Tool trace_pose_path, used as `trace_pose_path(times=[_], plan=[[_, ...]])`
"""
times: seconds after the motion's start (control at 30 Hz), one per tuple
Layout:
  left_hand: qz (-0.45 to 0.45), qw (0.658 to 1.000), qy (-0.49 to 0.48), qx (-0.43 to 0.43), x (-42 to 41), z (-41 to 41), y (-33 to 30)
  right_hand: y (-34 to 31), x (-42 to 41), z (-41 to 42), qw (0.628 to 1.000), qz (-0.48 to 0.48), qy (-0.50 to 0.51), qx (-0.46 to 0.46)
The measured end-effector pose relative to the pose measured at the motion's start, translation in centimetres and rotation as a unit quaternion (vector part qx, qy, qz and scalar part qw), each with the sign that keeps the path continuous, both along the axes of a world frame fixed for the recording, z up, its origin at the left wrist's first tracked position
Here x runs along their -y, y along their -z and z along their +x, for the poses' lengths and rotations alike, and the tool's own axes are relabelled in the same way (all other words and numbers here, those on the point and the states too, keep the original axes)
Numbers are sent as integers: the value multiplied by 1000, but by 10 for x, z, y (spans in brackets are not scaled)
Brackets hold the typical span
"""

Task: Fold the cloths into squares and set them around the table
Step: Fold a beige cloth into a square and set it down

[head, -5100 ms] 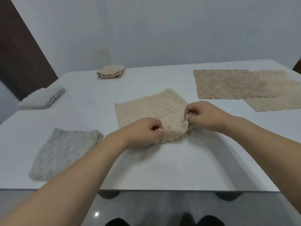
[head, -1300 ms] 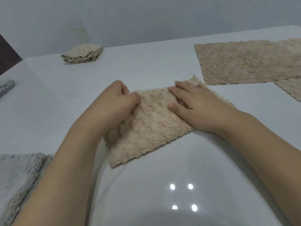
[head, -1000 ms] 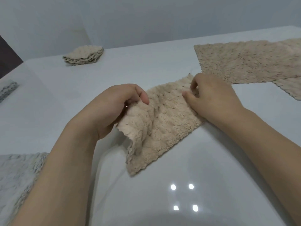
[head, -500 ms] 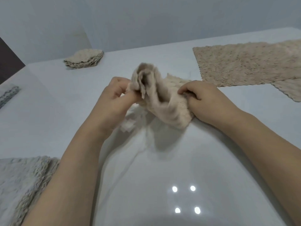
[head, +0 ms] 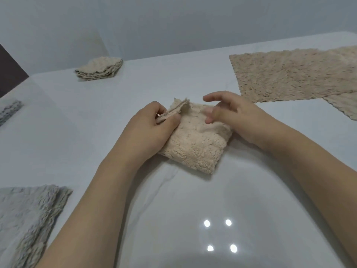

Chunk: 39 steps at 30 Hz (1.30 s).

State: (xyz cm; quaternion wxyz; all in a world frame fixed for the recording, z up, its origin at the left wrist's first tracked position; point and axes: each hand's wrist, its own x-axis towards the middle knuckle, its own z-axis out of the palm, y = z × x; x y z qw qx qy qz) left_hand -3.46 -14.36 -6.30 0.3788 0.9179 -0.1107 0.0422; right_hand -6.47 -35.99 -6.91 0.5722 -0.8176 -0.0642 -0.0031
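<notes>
A beige fluffy cloth (head: 199, 146) lies folded into a small thick square in the middle of the white table (head: 96, 117). My left hand (head: 150, 130) pinches the stacked corners at the cloth's far left edge. My right hand (head: 235, 117) hovers over the cloth's right side with its fingers spread and loosely curled, the fingertips just above or lightly touching the fabric.
Two unfolded beige cloths (head: 293, 78) lie flat and overlapping at the far right. A folded beige cloth (head: 99, 68) sits at the far left corner. A folded grey cloth (head: 25, 219) lies at the near left, another grey one (head: 9, 112) at the left edge.
The cloth was a long strip; my left hand lifted its left end and brought it over to the right. It now lies as a square, and my right hand has let go.
</notes>
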Motion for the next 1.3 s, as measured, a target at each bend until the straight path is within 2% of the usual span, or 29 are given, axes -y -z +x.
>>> trace_pose_path(times=[0.13, 0.27, 0.33, 0.4, 0.47, 0.53, 0.67, 0.83, 1.0, 1.17, 1.23, 1.3], plan=[[-24, 1000, 4, -18, -1, 1, 2, 1, -3, -1, 997, -71, 3, 9], [-113, 993, -2, 24, 4, 0, -1, 1, -3, -1, 998, -68, 11, 5], [-164, 986, 7, 23, 5, -1, -4, 0, -2, -1, 998, -58, 13, 7], [-175, 984, 18, 11, 5, -3, -5, -1, -1, 0, 999, -48, 12, 8], [-144, 989, 20, -2, 6, -5, -4, -2, 1, 0, 998, -53, 18, 10], [-61, 998, 1, -13, 7, -6, -3, -3, 3, -1, 997, -69, 36, 14], [26, 997, -48, -59, 7, -7, -3, -2, 2, -1, 977, -201, 65, 36], [117, 990, -62, -49, 10, -9, -3, 0, -2, 2, 944, -318, 70, 56], [94, 994, -40, -51, 11, -10, -3, 0, 0, 3, 941, -326, 76, 49], [42, 997, 25, -56, 26, -23, -4, -10, 17, 6, 929, -347, 116, -60], [47, 997, 40, -46, 32, -29, -3, -14, 22, 4, 911, -389, 124, -52], [57, 997, 44, -40, 37, -31, -2, -15, 24, 3, 904, -408, 125, -3]])
